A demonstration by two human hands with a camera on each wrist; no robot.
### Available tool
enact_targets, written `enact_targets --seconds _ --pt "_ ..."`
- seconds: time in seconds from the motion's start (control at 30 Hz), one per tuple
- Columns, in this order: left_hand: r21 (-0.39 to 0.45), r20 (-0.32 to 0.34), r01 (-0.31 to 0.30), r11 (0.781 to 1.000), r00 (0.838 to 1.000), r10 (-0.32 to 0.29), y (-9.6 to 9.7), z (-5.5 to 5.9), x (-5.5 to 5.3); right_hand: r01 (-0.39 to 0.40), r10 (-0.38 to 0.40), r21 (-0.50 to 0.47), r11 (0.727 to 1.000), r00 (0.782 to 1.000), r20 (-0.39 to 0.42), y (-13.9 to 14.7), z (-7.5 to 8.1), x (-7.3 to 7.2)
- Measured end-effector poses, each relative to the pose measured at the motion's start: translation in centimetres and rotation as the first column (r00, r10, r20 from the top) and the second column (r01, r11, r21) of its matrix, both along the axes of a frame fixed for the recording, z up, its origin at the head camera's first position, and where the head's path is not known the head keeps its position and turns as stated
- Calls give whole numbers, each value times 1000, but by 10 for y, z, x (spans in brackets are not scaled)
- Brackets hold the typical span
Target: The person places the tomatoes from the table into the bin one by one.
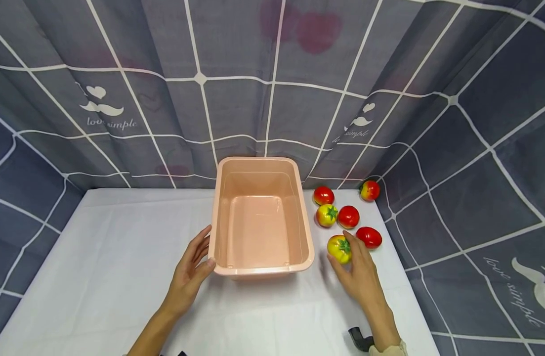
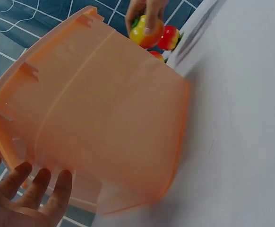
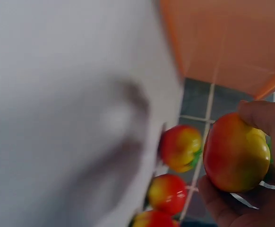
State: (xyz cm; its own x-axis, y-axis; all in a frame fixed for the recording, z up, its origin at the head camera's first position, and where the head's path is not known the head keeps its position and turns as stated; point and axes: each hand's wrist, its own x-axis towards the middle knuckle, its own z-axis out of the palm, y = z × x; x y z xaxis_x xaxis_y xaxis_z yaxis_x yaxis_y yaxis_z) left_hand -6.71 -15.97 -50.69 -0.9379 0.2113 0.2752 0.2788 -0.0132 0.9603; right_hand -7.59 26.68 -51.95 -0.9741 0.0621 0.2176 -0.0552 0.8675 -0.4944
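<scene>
A pink rectangular plastic basin (image 1: pixel 261 232) stands upright on the white table. My left hand (image 1: pixel 193 269) is at its left side, fingers spread and fairly straight, the thumb near the front left corner of the rim; firm contact is hard to tell. On the right, my right hand (image 1: pixel 361 272) grips a yellow-and-red toy tomato (image 1: pixel 339 248) with a green leafy top between thumb and fingers. The right wrist view shows this tomato (image 3: pixel 236 151) held off the table, its shadow below. A red tomato (image 1: pixel 369 238) lies just beyond the right fingers.
Behind the held tomato lie more toy tomatoes: a yellow-red one (image 1: pixel 327 215), a red one (image 1: pixel 348 217), another red one (image 1: pixel 323 195) and one at the far corner (image 1: pixel 369 190). Grey checked cloth (image 1: pixel 241 109) hangs behind and beside the white table (image 1: pixel 134 247).
</scene>
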Motion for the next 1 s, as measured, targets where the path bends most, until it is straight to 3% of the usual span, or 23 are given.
enact_targets --seconds 0.23,0.6,1.0 --pt "6 1 -4 1000 1000 4 0 1 -2 -43 41 -9 999 990 -132 -15 27 0" --pt "2 -6 -10 1000 1000 10 0 1 -3 -74 79 26 997 938 -338 -40 62 5" --pt "9 12 4 1000 1000 -5 -1 0 -1 -141 109 -68 988 929 -354 -69 80 11"
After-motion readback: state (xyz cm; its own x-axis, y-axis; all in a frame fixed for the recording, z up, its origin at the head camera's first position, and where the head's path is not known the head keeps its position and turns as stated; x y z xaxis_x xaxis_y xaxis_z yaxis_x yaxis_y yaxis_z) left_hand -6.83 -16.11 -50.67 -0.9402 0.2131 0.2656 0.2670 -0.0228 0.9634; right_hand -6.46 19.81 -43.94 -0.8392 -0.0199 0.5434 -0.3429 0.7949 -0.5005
